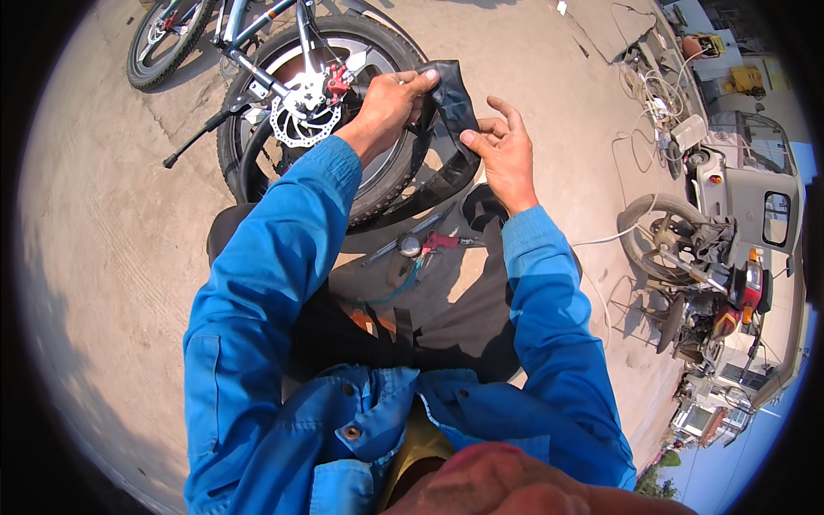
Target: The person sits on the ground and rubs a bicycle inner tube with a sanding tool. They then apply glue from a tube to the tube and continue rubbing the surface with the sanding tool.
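My left hand (389, 106) pinches a flattened section of a black rubber inner tube (456, 106) with the thumb on top. Lower on the same section, my right hand (505, 151) holds the tube's edge at the thumb, its other fingers spread. From there the tube curves down and left around the bicycle wheel (386, 45), partly hidden by my left arm. This wheel has a knobby tyre, a disc brake rotor (306, 119) and a red brake caliper (337, 84). The bicycle frame (257, 29) extends to the upper left.
Between my legs lie a tyre inflator gun (439, 241) with a round gauge (410, 246) and teal hose (412, 278). The bicycle's kickstand (199, 136) juts left. At right are a motorcycle (708, 277), a pale vehicle (747, 187) and tangled cables (653, 96).
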### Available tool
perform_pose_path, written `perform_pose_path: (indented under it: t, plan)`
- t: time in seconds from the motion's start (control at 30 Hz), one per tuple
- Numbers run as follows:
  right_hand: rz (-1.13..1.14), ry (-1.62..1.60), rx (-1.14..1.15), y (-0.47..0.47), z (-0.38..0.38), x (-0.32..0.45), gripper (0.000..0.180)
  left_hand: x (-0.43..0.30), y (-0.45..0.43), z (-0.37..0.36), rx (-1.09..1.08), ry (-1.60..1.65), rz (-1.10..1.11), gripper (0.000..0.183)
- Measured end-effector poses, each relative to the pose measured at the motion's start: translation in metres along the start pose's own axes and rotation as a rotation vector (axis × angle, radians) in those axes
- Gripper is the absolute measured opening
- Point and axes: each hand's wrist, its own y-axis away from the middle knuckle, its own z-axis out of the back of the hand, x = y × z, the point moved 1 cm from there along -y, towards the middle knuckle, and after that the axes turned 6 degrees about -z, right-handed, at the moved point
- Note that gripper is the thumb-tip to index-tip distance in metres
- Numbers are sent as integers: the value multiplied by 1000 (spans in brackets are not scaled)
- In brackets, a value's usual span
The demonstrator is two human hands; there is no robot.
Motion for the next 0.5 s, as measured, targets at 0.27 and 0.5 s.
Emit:
perform_pose_path:
  t: [0.27, 0.5]
  plan:
    - [-33, -45, 52, 2, 5, 4, 66, -16, 5, -1, 0, 7, -18, 26]
    - [-61, -93, 90, -1, 0, 4, 68, -19, 9, 7, 18, 65, 65, 31]
